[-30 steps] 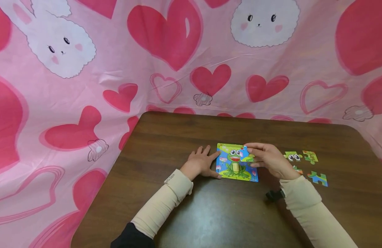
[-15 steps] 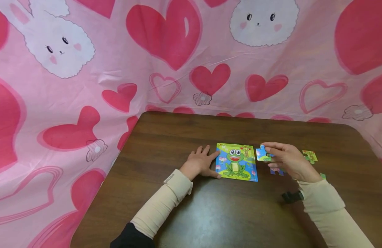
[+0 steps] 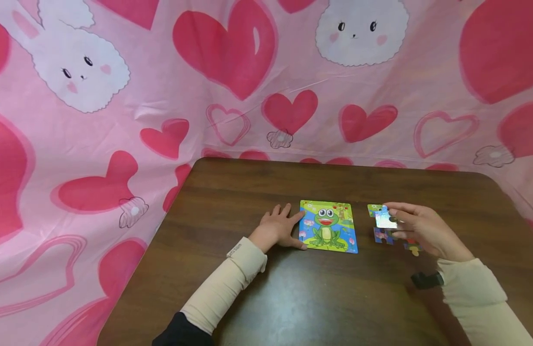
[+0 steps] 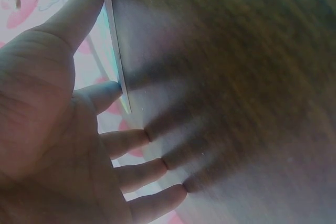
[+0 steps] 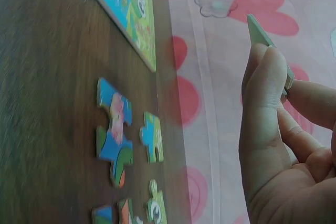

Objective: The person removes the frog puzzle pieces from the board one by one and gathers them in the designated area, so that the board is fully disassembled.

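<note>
A square frog-picture board [image 3: 328, 227] lies flat on the table. My left hand [image 3: 277, 228] rests at its left side with fingers spread. In the left wrist view, the thumb and index fingertip touch the board's edge [image 4: 116, 45], while the other fingertips stand on the wood. To the right of the board, my right hand [image 3: 430, 233] pinches a jigsaw piece [image 3: 385, 218] above other loose pieces. Light glares off its face in the head view; the right wrist view shows the held piece [image 5: 261, 34] edge-on between thumb and fingers.
Beneath and beside the right hand lie several loose jigsaw pieces, among them a blue-and-pink piece [image 3: 382, 235] and one with a yellow knob [image 3: 414, 249]. The hand covers others. A pink heart-patterned cloth [image 3: 232, 57] hangs behind the brown table [image 3: 249, 173].
My right hand has carried the jigsaw piece from over the frog board rightward to above the loose pieces. The piece's face now catches the light. My left hand stays at the board's edge.
</note>
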A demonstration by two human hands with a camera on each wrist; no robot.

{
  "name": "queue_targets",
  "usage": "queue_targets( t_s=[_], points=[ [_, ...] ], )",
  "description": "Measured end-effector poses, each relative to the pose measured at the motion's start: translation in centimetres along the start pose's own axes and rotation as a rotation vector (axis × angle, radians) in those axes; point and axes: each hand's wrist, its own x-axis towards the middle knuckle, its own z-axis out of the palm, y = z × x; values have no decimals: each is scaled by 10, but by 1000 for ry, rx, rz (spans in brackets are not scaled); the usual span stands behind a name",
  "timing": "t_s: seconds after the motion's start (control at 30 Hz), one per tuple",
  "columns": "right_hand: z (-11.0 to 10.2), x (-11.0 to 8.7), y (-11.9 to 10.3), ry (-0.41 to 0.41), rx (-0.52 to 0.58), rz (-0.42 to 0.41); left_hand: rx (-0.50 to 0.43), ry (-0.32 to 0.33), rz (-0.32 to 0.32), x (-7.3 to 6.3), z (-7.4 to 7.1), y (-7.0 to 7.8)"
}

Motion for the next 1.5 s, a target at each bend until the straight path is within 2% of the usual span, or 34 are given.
queue_targets(
  t_s=[0.17,0.43,0.73,1.07,1.5],
  points=[
    [-9,-8,10,-2,28,2,-7,1,1,1,1,0],
    [-19,-17,21,-6,212,-38,-14,-2,2,0,0,1],
    [-20,-19,23,2,223,-33,-17,-2,7,0,-1,1],
    [-13,-21,35,-30,133,4,-26,-1,-1,-1,0,2],
    [8,-24,62,-49,28,116,-24,3,5,-1,0,1]
  ],
)
